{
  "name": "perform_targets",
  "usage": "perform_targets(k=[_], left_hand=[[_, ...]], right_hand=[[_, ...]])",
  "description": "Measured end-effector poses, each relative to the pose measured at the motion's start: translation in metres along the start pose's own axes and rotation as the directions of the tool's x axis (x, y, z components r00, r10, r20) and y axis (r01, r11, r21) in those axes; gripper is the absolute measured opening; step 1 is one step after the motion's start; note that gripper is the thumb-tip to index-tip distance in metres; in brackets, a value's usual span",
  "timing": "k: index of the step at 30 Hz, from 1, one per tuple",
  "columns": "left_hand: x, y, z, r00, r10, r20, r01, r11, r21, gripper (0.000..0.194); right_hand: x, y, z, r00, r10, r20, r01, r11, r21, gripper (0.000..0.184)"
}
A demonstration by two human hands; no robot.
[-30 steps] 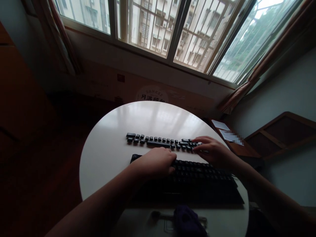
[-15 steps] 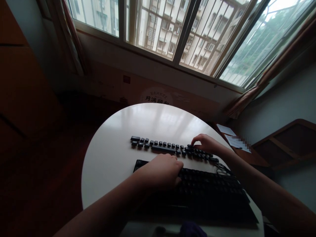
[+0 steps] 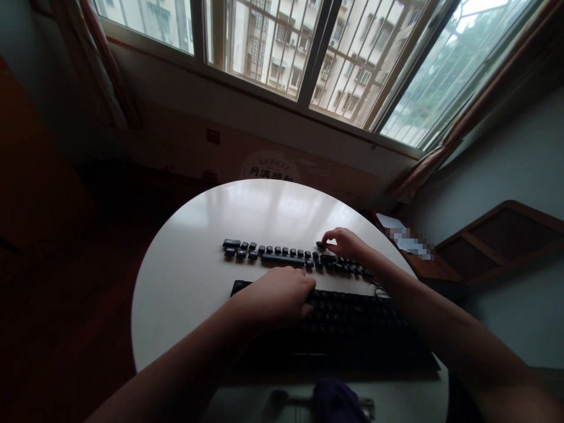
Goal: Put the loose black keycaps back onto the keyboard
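A black keyboard (image 3: 348, 314) lies on the round white table (image 3: 176, 282). My left hand (image 3: 279, 294) is over its left part, fingers curled down towards the keys; what they hold, if anything, is hidden. Beyond the keyboard, loose black keycaps run in two rows, with a long space bar keycap (image 3: 282, 259) among them. My right hand (image 3: 343, 242) pinches a small black keycap (image 3: 320, 244) between thumb and finger, just above the far row towards its right end.
A purple cloth-like thing (image 3: 337, 402) and a small metal object (image 3: 368, 405) lie at the table's near edge. The keyboard's cable (image 3: 379, 291) is coiled near its right back corner. Papers (image 3: 405, 235) rest on a brown surface at right, below the window.
My right hand has shifted slightly left and lifted a keycap a little from the far row. My left hand stays at the keyboard. The whole view has also moved somewhat.
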State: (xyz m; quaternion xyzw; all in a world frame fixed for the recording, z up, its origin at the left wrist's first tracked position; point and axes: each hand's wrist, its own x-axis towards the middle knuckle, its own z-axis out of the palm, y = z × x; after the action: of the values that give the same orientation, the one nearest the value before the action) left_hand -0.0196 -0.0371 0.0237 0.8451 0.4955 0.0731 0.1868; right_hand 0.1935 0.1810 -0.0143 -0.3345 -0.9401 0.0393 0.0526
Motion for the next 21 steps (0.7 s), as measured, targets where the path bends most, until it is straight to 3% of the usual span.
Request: perform_targets(k=[6,10,14,16,21], left_hand=[[0.001,0.001,-0.002,1.000,-0.002,0.007,0.002,1.000,0.016,0.016],[0.003,-0.001,-0.001,1.000,-0.008,0.012,0.008,1.000,0.012,0.018],[0.004,-0.001,0.000,1.000,-0.013,0.028,0.013,1.000,0.007,0.019],[0.004,-0.002,0.001,1.000,-0.009,0.029,0.009,1.000,0.006,0.018],[0.005,-0.003,0.003,1.000,0.000,0.019,-0.001,1.000,0.015,0.019]], right_hand=[[0.004,-0.010,-0.001,0.998,0.015,-0.065,-0.016,1.000,-0.013,0.013],[-0.009,-0.023,-0.023,0.988,0.003,-0.157,-0.006,1.000,-0.018,0.015],[-0.066,-0.038,-0.052,0.973,-0.021,-0.229,0.026,1.000,0.018,0.011],[-0.106,-0.046,-0.059,0.971,-0.061,-0.232,0.094,0.986,0.135,0.011],[-0.191,-0.066,-0.039,0.994,-0.021,-0.107,0.044,0.976,0.213,0.013]])
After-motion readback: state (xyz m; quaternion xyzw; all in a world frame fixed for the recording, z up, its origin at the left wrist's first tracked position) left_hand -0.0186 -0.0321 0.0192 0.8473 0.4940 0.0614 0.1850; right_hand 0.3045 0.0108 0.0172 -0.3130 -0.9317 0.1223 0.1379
